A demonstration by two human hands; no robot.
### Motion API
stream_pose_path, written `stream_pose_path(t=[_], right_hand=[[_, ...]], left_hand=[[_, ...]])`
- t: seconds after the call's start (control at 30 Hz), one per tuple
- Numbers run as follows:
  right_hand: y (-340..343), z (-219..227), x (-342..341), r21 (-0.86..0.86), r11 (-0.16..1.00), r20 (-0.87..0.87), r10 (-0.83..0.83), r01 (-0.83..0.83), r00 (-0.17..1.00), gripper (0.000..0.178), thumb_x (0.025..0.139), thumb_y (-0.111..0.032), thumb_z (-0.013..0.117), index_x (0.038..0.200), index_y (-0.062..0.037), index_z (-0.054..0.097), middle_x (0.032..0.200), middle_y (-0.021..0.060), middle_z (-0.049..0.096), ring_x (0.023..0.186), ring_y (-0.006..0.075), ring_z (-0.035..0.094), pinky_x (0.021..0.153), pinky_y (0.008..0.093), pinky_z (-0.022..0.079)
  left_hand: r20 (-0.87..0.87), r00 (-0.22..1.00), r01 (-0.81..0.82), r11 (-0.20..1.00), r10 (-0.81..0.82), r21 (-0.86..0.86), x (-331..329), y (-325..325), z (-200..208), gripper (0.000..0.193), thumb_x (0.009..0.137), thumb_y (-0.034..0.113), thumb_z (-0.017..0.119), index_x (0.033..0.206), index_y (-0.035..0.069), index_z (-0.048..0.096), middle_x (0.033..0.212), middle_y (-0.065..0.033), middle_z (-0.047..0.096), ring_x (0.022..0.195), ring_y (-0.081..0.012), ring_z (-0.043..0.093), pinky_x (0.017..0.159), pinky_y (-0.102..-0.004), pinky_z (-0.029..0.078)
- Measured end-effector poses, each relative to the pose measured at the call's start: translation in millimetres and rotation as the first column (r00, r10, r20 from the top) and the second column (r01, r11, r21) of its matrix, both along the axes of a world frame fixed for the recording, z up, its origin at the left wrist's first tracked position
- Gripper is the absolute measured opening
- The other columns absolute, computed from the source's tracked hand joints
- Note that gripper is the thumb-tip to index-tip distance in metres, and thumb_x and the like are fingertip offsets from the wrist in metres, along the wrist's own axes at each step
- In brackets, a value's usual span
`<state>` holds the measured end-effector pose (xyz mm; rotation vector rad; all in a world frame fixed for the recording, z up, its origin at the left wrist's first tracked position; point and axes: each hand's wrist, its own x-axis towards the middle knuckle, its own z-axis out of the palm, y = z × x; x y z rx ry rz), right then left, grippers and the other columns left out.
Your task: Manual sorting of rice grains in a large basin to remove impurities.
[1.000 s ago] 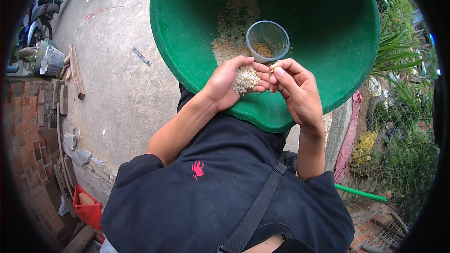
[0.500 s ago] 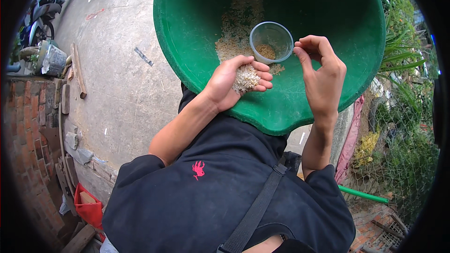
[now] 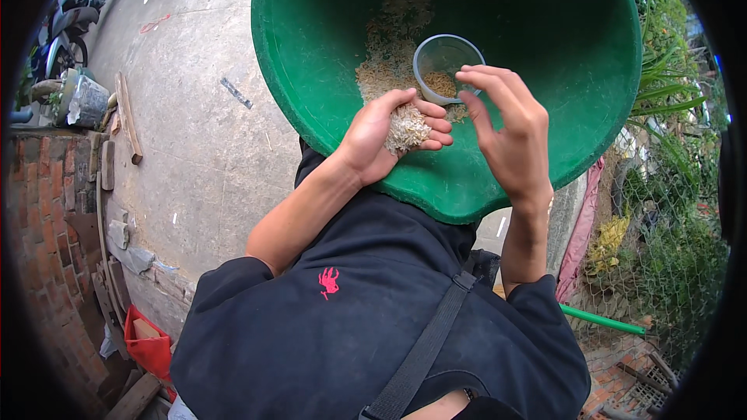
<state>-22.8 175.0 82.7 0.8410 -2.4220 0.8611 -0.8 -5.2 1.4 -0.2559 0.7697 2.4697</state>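
Note:
A heap of pale grain (image 3: 408, 129) lies in the palm of my left hand (image 3: 373, 140), which is cupped near the front of a large green basin (image 3: 545, 140). My right hand (image 3: 515, 134) hovers at the right side of a clear plastic cup (image 3: 468, 45), its thumb and fingers apart with nothing seen between them. The cup stands in the basin with some golden-brown grain (image 3: 440, 84) at its bottom. More loose pale grain (image 3: 387, 62) is spread over the basin's inner wall, left of the cup. Part of the cup's right rim is hidden by my right fingers.
The basin rests at my lap. Concrete ground (image 3: 210, 101) stretches to the left, with a wooden plank (image 3: 129, 118), a grey bucket (image 3: 85, 103) and motorbikes (image 3: 71, 23). A brick wall (image 3: 47, 210) stands at the left. Wire fencing and plants (image 3: 669, 187) line the right.
My right hand has moved left from beside the cup's rim to over its right edge, and its thumb and fingertips have parted. My left hand stays put with its grain.

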Motion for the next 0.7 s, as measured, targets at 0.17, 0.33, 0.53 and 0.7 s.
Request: stream_pose_path(t=[0.17, 0.33, 0.53, 0.7], right_hand=[[-12, -9, 16, 0.161, 0.962, 0.205, 0.187, -0.221, 0.961, 0.025, 0.080, -0.004, 0.073, 0.105, -0.0035, 0.067, 0.101, 0.0096, 0.064, 0.095, 0.0288, 0.061, 0.082, 0.0392, 0.051], [-19, -18, 20, 0.193, 0.963, 0.213, 0.147, -0.189, 0.966, 0.027, 0.082, -0.009, 0.072, 0.108, -0.0039, 0.065, 0.100, 0.0088, 0.061, 0.095, 0.0275, 0.058, 0.083, 0.0397, 0.050], [-24, -24, 19, 0.225, 0.954, 0.169, 0.160, -0.196, 0.973, 0.019, 0.086, -0.008, 0.067, 0.104, -0.0044, 0.065, 0.094, 0.0080, 0.059, 0.092, 0.0267, 0.058, 0.080, 0.0390, 0.048], [-24, -22, 19, 0.231, 0.950, 0.185, 0.167, -0.208, 0.968, 0.021, 0.083, -0.001, 0.070, 0.103, -0.0033, 0.067, 0.093, 0.0085, 0.061, 0.089, 0.0279, 0.060, 0.078, 0.0393, 0.050]], left_hand=[[0.023, 0.998, -0.057, 0.989, 0.055, 0.138, 0, -3, -5, 0.032, 0.104, 0.027, 0.044, 0.106, 0.001, 0.063, 0.096, -0.0090, 0.070, 0.084, -0.0206, 0.069, 0.077, -0.0354, 0.056], [0.053, 0.994, -0.100, 0.995, 0.100, 0.004, 3, 0, 4, 0.025, 0.104, 0.029, 0.048, 0.105, 0.010, 0.063, 0.095, -0.0022, 0.068, 0.084, -0.0132, 0.064, 0.075, -0.0310, 0.051], [0.049, 0.995, -0.081, 0.995, 0.084, -0.050, 5, 5, 3, 0.025, 0.105, 0.033, 0.047, 0.104, 0.013, 0.062, 0.095, -0.0003, 0.066, 0.085, -0.0102, 0.060, 0.075, -0.0279, 0.047], [0.064, 0.996, -0.054, 0.993, 0.061, -0.104, 4, 9, 6, 0.029, 0.106, 0.034, 0.044, 0.104, 0.012, 0.062, 0.094, -0.0006, 0.065, 0.086, -0.0108, 0.061, 0.078, -0.0315, 0.052]])
